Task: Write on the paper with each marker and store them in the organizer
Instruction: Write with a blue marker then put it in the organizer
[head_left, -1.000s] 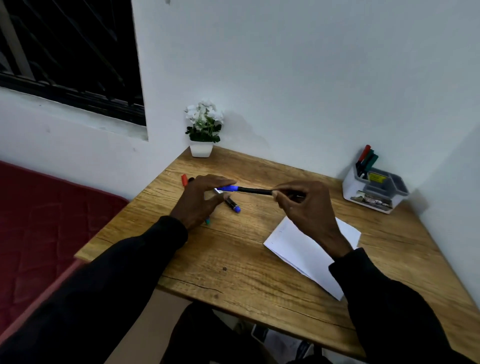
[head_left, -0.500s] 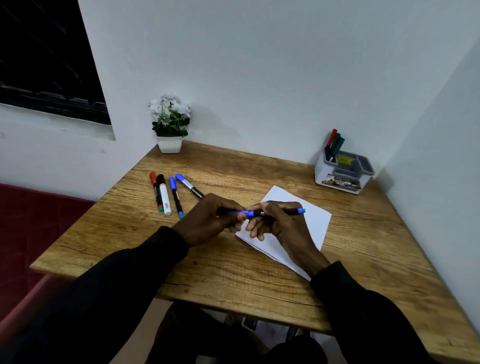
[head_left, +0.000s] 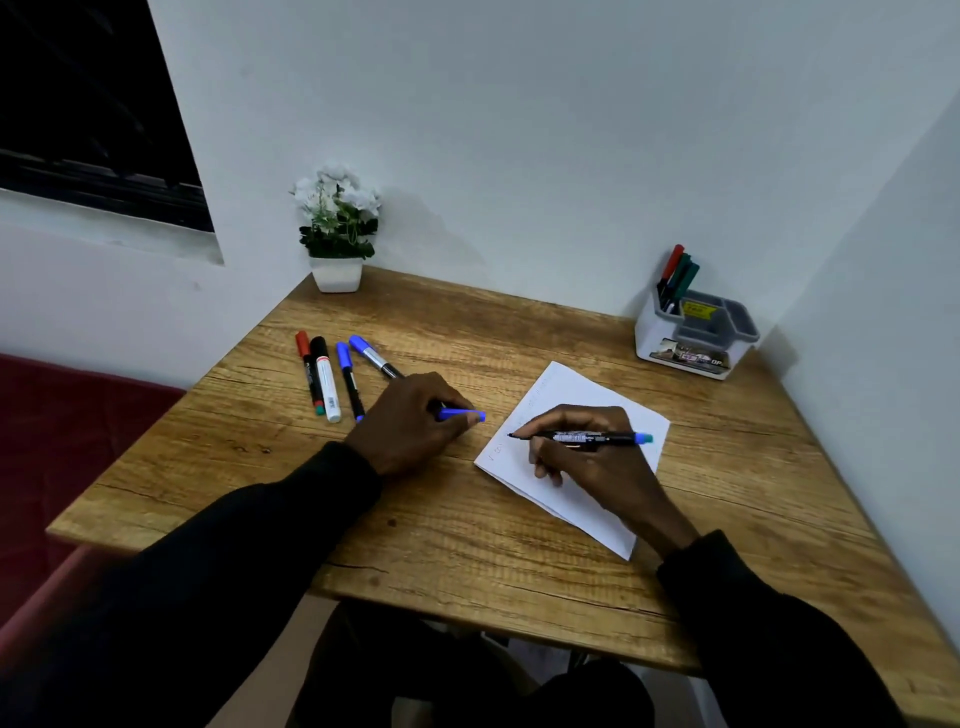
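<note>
Holding an uncapped blue marker (head_left: 597, 438) in a writing grip, the right hand (head_left: 597, 457) has its tip at the left part of the paper (head_left: 587, 384), whether touching or just above I cannot tell from here. The left hand (head_left: 415, 421) rests on the table (head_left: 467, 545) just left of the sheet, fingers closed around the blue cap (head_left: 462, 415). So this is the writing step for this marker (faint marks already show along the sheet's left edge). Next, I'd judge, comes a short stroke, then the cap goes back on and the marker is carried to the organizer (head_left: 693, 332) at the far right corner, where several markers stand already. Four more markers (head_left: 332, 374) lie in a row to the left, near the left hand. The paper lies askew, well inside the table's edges, and the wood between it and the organizer is bare, so the way there looks open. A potted plant (head_left: 337, 234) stands at the far left corner, out of the way.
</note>
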